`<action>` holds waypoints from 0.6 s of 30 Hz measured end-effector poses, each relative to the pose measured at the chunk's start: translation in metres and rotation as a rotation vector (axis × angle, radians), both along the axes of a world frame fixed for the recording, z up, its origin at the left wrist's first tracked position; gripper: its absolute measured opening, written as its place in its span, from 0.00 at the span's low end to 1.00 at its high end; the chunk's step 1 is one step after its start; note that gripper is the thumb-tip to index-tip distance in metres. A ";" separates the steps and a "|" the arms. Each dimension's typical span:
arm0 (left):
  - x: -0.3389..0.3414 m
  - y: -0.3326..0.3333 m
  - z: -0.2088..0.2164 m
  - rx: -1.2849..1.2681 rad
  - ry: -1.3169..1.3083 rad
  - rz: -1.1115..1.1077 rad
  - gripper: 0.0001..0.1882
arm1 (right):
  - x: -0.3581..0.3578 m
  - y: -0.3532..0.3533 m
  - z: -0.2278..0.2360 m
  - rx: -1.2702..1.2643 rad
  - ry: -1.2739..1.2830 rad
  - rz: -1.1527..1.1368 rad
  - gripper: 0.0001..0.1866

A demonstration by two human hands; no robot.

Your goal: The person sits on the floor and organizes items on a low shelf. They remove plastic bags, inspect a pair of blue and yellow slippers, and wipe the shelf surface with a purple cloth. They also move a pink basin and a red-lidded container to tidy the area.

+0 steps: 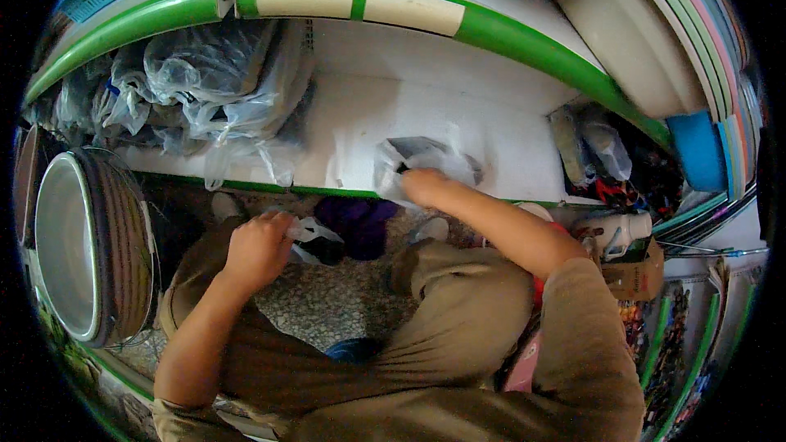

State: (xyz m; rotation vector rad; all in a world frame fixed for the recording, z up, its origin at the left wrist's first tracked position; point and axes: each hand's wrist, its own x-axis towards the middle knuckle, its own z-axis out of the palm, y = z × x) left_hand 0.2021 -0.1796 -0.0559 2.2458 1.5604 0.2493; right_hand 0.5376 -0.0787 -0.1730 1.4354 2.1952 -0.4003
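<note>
My left hand (pixel 259 250) is closed on the crumpled edge of a clear plastic bag (pixel 315 233), which hangs over the floor with something dark in or behind it. Beside that bag lies a dark purple cloth-like bundle (pixel 360 225). My right arm reaches forward to the white shelf, where my right hand (pixel 422 187) has its fingers closed at the near edge of another clear plastic bag (pixel 442 155). This second bag sits on the shelf; its contents are hard to make out, though a dark spot shows near my fingers.
Several plastic-wrapped bundles (pixel 213 74) fill the left of the white shelf (pixel 352 115). A green rail (pixel 524 49) runs above. Stacked basins (pixel 70 245) stand at left, more basins (pixel 630 33) at upper right. A white jug (pixel 626 231) and cardboard box (pixel 639 272) are right.
</note>
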 end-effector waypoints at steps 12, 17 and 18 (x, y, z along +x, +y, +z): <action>0.007 0.007 0.019 -0.021 -0.078 -0.017 0.08 | 0.043 0.038 -0.075 0.268 0.306 -0.208 0.16; 0.000 0.003 0.009 -0.037 -0.116 -0.021 0.07 | 0.010 0.050 -0.027 0.351 0.321 0.188 0.15; 0.000 0.005 0.008 -0.037 -0.123 -0.026 0.06 | 0.002 0.044 -0.012 0.335 0.307 0.192 0.14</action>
